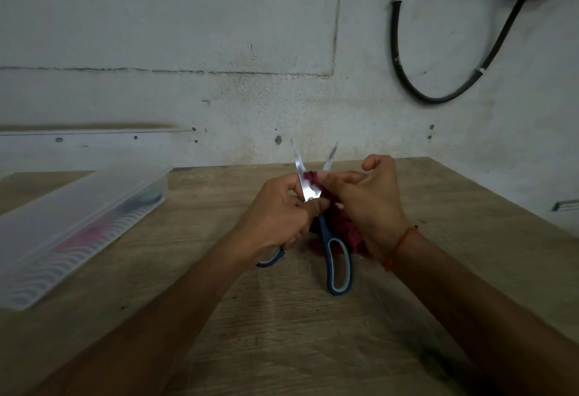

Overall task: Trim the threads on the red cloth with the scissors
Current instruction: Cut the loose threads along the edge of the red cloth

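Note:
My left hand (pixel 275 217) grips one blue handle of the scissors (pixel 336 265), whose steel blades stand spread apart and point up toward the wall. The other handle loop hangs free below. My right hand (pixel 371 199) pinches the dark red cloth (pixel 341 223) and holds its top edge between the spread blades. Most of the cloth hangs bunched under my right palm, above the wooden table (pixel 282 317). A red string bracelet sits on my right wrist.
A long clear plastic box (pixel 72 226) with a lid lies on the table at the left, with dim items inside. The grey concrete wall rises just behind the table's far edge. A black cable loop (pixel 438 94) hangs on the wall at the upper right.

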Motion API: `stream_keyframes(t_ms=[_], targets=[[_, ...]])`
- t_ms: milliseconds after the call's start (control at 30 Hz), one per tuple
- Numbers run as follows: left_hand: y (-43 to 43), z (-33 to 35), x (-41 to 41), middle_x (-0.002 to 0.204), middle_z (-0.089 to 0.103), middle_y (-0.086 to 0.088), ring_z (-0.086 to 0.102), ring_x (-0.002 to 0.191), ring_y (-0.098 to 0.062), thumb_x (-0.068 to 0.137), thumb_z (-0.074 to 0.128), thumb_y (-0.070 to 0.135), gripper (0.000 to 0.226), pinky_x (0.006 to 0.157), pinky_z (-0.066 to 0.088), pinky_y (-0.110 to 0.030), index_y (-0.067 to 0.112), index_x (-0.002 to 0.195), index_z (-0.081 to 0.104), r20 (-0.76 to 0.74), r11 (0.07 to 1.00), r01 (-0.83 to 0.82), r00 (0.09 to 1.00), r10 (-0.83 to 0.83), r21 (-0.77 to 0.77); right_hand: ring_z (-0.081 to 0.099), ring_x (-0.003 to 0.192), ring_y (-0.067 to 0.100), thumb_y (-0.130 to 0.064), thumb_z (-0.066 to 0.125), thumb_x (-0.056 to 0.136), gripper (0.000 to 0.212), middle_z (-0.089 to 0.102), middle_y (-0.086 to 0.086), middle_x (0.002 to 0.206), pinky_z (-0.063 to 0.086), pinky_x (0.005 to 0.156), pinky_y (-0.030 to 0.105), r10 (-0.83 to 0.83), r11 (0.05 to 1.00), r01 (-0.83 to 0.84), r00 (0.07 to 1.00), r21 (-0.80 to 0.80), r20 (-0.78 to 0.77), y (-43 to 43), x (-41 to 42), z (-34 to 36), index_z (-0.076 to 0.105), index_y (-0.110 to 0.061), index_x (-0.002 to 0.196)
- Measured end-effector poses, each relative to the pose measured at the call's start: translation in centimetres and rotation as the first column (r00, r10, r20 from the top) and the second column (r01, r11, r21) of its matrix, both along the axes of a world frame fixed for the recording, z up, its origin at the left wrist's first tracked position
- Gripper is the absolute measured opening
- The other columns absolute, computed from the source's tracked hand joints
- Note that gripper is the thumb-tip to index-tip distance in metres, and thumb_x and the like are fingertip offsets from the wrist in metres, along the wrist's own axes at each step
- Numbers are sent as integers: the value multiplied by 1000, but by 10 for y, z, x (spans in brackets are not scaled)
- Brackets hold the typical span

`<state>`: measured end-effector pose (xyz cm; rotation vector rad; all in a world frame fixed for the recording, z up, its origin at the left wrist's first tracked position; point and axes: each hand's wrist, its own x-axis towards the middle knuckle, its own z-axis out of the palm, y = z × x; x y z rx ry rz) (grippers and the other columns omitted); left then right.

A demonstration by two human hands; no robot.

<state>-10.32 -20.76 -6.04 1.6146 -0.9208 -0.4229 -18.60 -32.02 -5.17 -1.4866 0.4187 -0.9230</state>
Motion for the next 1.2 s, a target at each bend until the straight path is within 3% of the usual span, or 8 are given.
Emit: stream_keyframes(t_ms=[200,467,600,667,800,933,1067,1200], targets=[[-8,-4,-13,52,53,-8,36,30,-10,92,70,18,24,33,28,-20,11,80,51,-27,999,-1,1000,3,44,69,94,41,-11,72,86,46,69,27,100,57,86,53,-134,990,133,991,42,10,-17,4,-1,30,-28,93],[-4,-8,-9,49,52,-3,37,32,-9,94,67,17,18,34,28,-21,19,80,56,-123,999,-44,991,46,20,70,95,35,-4,73,84,69,66,28,110,55,51,27,141,968,-108,981,228,-135,0,2,-3,23,-14,130],[-10,-10,-15,50,53,-3,40,33,-9,94,68,18,15,36,30,-21,19,81,59,-87,1000,-24,996,24,-4,68,95,39,1,66,88,59,59,27,108,60,70,53,73,957,-36,990,286,-120,4,1,5,25,-10,129],[-11,-12,-18,50,54,-4,39,32,-10,93,69,18,16,36,30,-21,13,83,57,-84,1000,-10,996,10,2,67,83,31,-1,63,90,45,58,23,101,58,67,48,28,951,-1,996,310,-84,1,-1,9,27,-15,113],[-18,-15,-28,50,56,-4,39,30,-10,92,71,20,24,34,29,-20,12,78,53,-56,1000,4,998,-3,29,59,70,17,-1,59,92,60,53,12,88,52,57,33,-117,954,129,991,272,-59,-17,-4,15,23,-3,139],[-18,-15,-30,51,55,-3,39,32,-11,93,69,21,21,35,30,-21,11,82,54,-94,998,-20,995,25,62,66,76,20,-5,67,89,72,62,16,91,59,73,41,-118,944,117,993,309,-16,-24,1,8,22,-8,145],[-10,-15,-24,50,53,-3,37,32,-9,95,67,22,19,36,29,-23,12,84,55,-155,995,-46,986,59,88,72,84,27,-9,74,85,46,66,19,95,61,76,45,97,945,-58,990,322,-106,-26,-2,4,39,-12,114],[-7,-15,-15,49,52,-2,36,32,-10,96,64,20,16,37,27,-23,13,83,57,-183,993,-84,978,99,85,72,73,27,2,75,80,62,70,21,90,59,64,41,322,919,-231,908,321,-269,-13,-5,-1,34,-16,124]])
